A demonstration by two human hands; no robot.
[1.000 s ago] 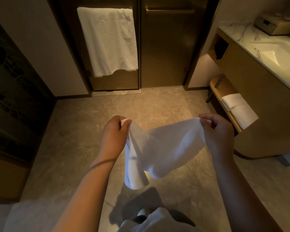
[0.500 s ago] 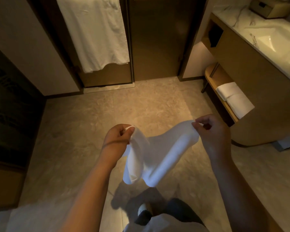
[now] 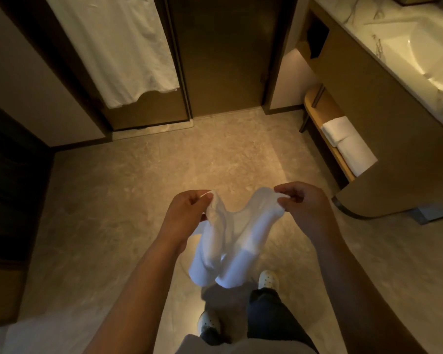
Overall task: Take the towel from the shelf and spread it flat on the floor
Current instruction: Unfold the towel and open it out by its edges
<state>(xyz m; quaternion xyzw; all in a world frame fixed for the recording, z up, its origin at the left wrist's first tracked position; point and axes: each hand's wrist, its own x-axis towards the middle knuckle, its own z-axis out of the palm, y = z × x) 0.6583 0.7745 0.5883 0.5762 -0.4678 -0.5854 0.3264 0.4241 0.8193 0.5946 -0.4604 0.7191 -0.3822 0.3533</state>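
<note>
A small white towel (image 3: 230, 241) hangs in the air between my hands, above the beige stone floor (image 3: 128, 200). My left hand (image 3: 187, 213) pinches its upper left corner. My right hand (image 3: 304, 208) pinches the upper right corner. The cloth sags in the middle into two folded lobes that dangle in front of my legs. The low wooden shelf (image 3: 317, 103) under the vanity sits at the right.
Folded white towels (image 3: 348, 144) lie on the shelf. The vanity with a marble top and sink (image 3: 420, 54) fills the upper right. A large white towel (image 3: 118, 47) hangs on the dark door at the back. My shoes (image 3: 267, 278) stand below the cloth.
My hands have come closer together and lower in view, so the towel sags deeper into two lobes. The camera has tilted down, bringing my legs and shoes into view.
</note>
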